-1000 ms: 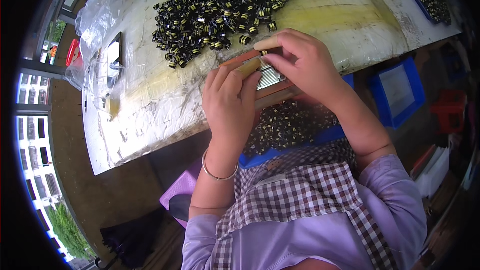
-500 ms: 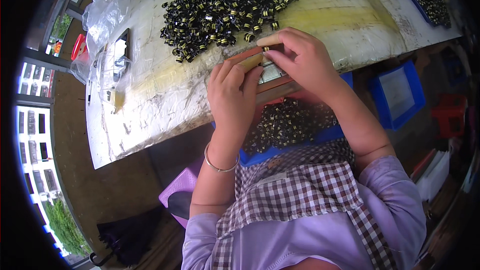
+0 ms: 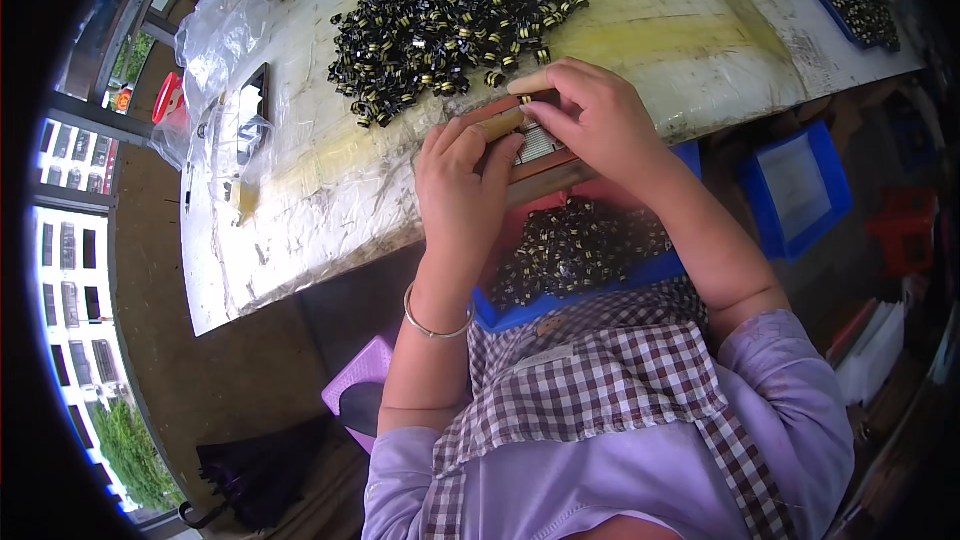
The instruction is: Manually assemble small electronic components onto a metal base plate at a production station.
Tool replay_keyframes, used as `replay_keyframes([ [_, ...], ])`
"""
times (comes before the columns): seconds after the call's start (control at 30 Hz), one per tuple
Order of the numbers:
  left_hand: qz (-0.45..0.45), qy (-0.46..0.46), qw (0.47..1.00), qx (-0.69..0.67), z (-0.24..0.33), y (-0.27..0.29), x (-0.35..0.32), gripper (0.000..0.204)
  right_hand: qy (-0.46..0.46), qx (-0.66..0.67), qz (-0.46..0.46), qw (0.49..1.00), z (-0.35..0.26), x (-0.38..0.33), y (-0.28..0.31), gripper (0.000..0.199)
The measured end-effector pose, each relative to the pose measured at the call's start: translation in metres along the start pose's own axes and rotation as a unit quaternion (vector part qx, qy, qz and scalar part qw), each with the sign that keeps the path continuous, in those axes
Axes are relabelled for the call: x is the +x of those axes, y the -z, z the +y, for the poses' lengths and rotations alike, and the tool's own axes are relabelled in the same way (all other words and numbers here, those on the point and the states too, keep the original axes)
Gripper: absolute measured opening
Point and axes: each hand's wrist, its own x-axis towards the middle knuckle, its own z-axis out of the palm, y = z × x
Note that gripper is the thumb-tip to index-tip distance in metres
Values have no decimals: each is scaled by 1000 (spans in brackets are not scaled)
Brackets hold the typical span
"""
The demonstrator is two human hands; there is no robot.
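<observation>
Pinched a small black-and-yellow part [image 3: 525, 99] between thumb and forefinger of the right hand [image 3: 597, 112], just beside a ridged silver metal plate [image 3: 540, 144] in a reddish-brown rectangular frame [image 3: 532, 172]. Curled the left hand [image 3: 458, 162] over the frame's left end; could not tell those fingers' exact grip. Seemed best done with a light, level pinch and firm steadying opposite.

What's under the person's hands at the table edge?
A reddish-brown frame around a ribbed, silvery plate. The left hand and right hand hide parts of both; those can't be seen.
</observation>
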Motion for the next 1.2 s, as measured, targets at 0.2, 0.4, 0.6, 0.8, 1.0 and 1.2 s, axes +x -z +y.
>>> replay_keyframes([
  [0.2,32,-26,998,47,5,-4,-1,11,-2,9,2,1000,1,0,0,22],
  [0.4,40,-18,998,49,4,-4,-2,11,0,10,6,1000,2,0,-1,22],
  [0.6,-21,-49,998,12,-2,6,5,12,-1,3,7,1000,1,-1,-1,21],
  [0.8,0,-54,998,15,-4,3,2,12,6,-9,10,1000,1,-1,-1,20],
  [1.0,-44,-54,998,-1,-2,9,8,13,11,-4,14,1000,1,0,-1,20],
  [1.2,-6,-59,998,17,-7,4,1,16,19,-13,20,1000,1,1,-1,20],
])
